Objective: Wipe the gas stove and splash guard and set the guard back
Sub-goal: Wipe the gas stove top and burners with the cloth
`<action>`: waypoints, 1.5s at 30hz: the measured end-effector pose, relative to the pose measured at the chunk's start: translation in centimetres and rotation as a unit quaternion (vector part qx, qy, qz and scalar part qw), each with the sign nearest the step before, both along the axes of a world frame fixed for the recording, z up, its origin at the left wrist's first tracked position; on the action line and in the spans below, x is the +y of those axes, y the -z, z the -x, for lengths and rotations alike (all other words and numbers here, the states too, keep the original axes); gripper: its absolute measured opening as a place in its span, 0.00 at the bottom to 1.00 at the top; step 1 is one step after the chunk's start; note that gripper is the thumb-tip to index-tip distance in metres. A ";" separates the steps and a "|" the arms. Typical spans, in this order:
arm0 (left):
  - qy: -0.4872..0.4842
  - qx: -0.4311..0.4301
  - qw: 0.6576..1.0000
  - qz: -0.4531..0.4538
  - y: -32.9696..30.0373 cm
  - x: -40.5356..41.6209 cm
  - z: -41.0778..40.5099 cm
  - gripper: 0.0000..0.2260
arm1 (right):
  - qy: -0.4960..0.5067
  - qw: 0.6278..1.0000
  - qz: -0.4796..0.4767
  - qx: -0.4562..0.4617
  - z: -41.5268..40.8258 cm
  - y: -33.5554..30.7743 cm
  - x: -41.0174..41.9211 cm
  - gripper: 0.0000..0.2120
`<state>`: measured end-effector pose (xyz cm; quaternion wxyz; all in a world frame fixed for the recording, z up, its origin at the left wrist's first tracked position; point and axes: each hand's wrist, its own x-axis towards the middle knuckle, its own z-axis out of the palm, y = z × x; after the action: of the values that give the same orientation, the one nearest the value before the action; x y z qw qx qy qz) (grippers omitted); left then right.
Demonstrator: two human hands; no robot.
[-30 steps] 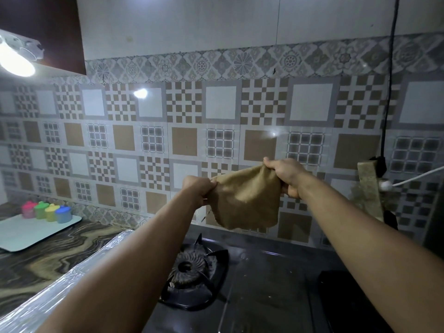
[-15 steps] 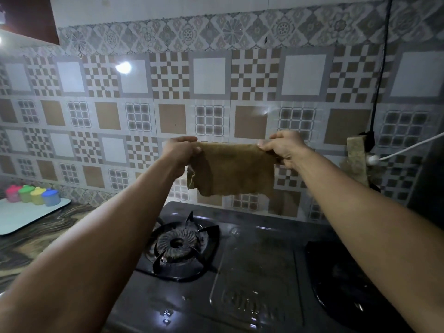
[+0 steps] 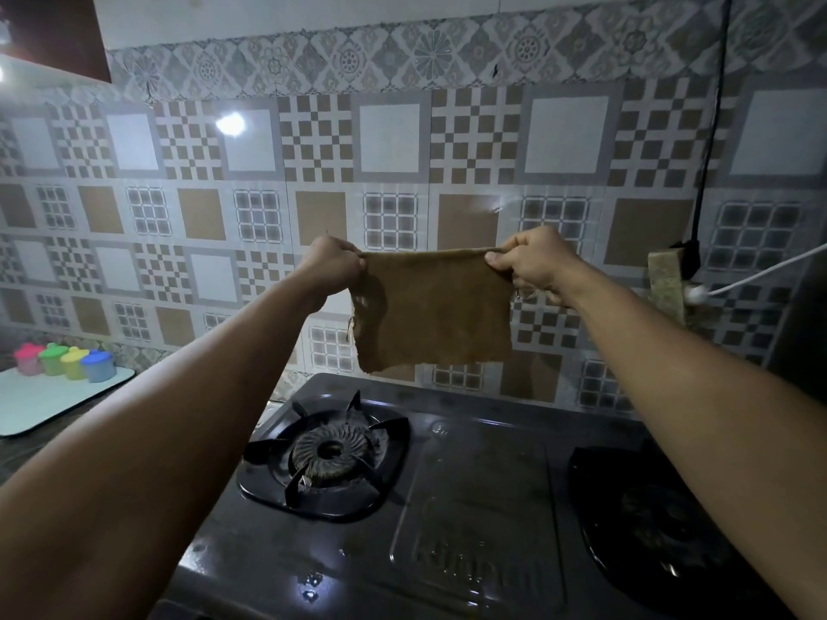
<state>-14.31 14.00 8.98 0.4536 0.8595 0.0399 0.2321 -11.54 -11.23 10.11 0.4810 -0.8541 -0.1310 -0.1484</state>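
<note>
A brown cloth (image 3: 432,308) hangs flat and stretched in the air above the back of the black gas stove (image 3: 470,507). My left hand (image 3: 331,266) pinches its top left corner and my right hand (image 3: 534,261) pinches its top right corner. The stove's left burner (image 3: 329,451) with its pan support is in plain sight below the cloth. The right burner (image 3: 649,512) is dark and partly covered by my right forearm. No splash guard shows in this frame.
A patterned tiled wall (image 3: 389,172) rises right behind the stove. A black cable (image 3: 711,127) drops to a plug, with a white cord (image 3: 760,272) and a hanging rag (image 3: 667,281) at right. Several coloured containers (image 3: 67,360) stand on a white tray (image 3: 49,404) at left.
My hands have pulled apart and spread the bunched cloth out flat. The view has tilted down, showing more of the stove.
</note>
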 end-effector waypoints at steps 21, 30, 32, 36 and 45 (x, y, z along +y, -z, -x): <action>0.160 0.137 0.930 0.303 4.2 -5.2 0.2 0.12 | -0.125 0.948 -0.184 0.227 1.5 5.4 4.4 0.16; 0.148 0.100 0.954 0.239 4.2 -7.0 -0.2 0.07 | -0.077 0.843 -0.305 0.438 -0.3 9.4 3.5 0.32; 0.213 0.122 0.949 0.200 4.3 -7.9 0.2 0.08 | -0.138 0.791 -0.392 0.450 -0.9 10.5 3.4 0.38; 0.217 0.125 0.956 0.154 5.1 -7.7 -0.3 0.15 | -0.144 0.745 -0.509 0.408 -1.9 11.1 2.8 0.33; -0.032 0.139 0.981 -0.128 13.5 1.3 -1.9 0.14 | -0.011 0.983 0.039 0.181 -2.9 16.6 1.7 0.27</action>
<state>-12.36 15.31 -4.55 0.3216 0.9328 0.1004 0.1278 -8.69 -9.53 -6.54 0.4650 -0.8833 -0.0566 0.0193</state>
